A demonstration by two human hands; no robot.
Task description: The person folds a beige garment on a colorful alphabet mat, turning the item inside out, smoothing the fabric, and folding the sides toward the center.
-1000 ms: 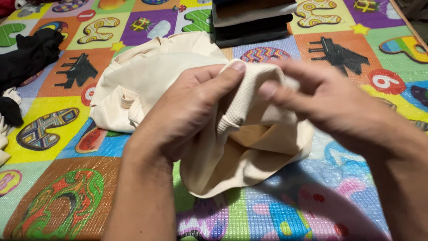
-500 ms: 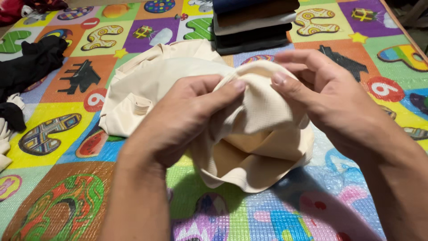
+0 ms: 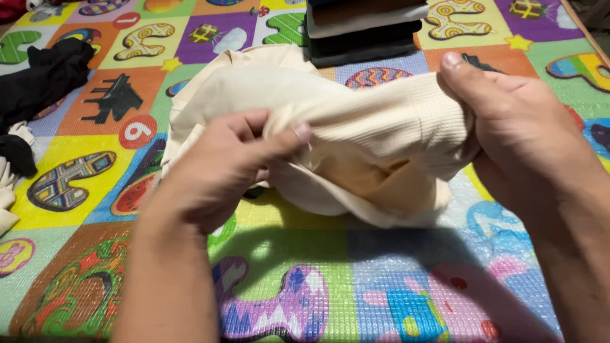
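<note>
Cream ribbed cloth, a garment (image 3: 375, 127), is stretched between your two hands above the middle of the play mat (image 3: 356, 298). Your left hand (image 3: 222, 165) is closed on it, thumb pressed over a fold with the fingers curled beneath. Your right hand (image 3: 515, 127) grips the other end, thumb on top and pointing toward the far edge, the rest of the fingers hidden under the cloth. Between the hands the fabric runs taut along its upper line; below that it sags in loose folds, with a darker tan inner face showing near the centre. The rest of the garment trails back and left, bunched on the mat toward the far edge.

Mat surface: foam, bright squares printed with patterned shapes, a shiny film over it.

At the far edge, just beyond the garment, a stack of folded clothes (image 3: 362, 32), dark and grey layers. At the left edge, a heap of black cloth (image 3: 41, 76), with a bit of pale fabric (image 3: 6, 190) below it, near the edge.
</note>
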